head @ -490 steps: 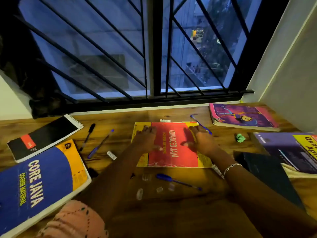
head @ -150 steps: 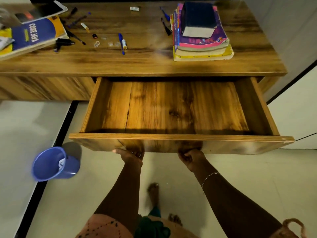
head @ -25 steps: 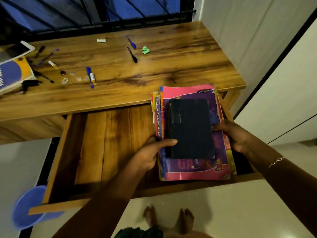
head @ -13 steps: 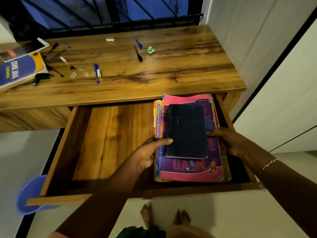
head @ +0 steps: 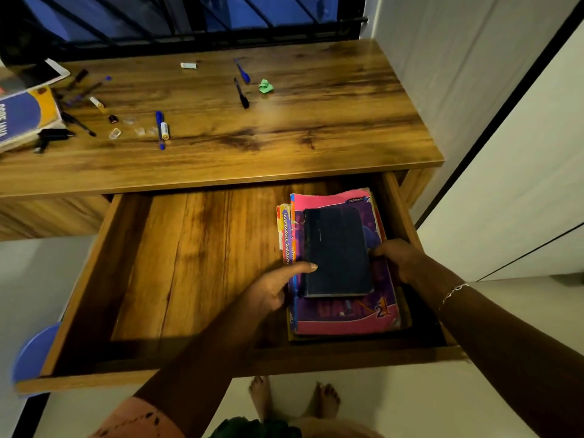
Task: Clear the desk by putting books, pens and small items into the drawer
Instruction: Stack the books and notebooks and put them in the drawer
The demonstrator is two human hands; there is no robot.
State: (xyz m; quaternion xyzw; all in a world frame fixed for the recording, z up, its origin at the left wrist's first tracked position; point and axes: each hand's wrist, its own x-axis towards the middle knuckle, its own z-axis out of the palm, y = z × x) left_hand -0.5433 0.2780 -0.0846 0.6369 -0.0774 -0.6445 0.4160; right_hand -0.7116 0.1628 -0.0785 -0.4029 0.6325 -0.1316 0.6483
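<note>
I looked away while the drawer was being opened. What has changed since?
The stack of books moved from the right side of the desk down into the right end of the drawer, empty before. The left hand and right hand let go of the drawer front and now grip the stack's sides. The pens, small bits and blue book stay on the desk.

**Occlusions / cutoffs**

Left hand (head: 271,292) and right hand (head: 399,259): fingers, thumbs aside, are out of sight under the pink-and-purple stack of books (head: 344,314), and the lower covers are hidden. Blue-and-yellow softcover book (head: 23,116) is cropped by the left edge. Blue plastic cup (head: 33,352) is mostly behind the wooden drawer front (head: 189,371). Small clear bits (head: 114,133) on the wooden worktop (head: 316,137) are too small to identify.
</note>
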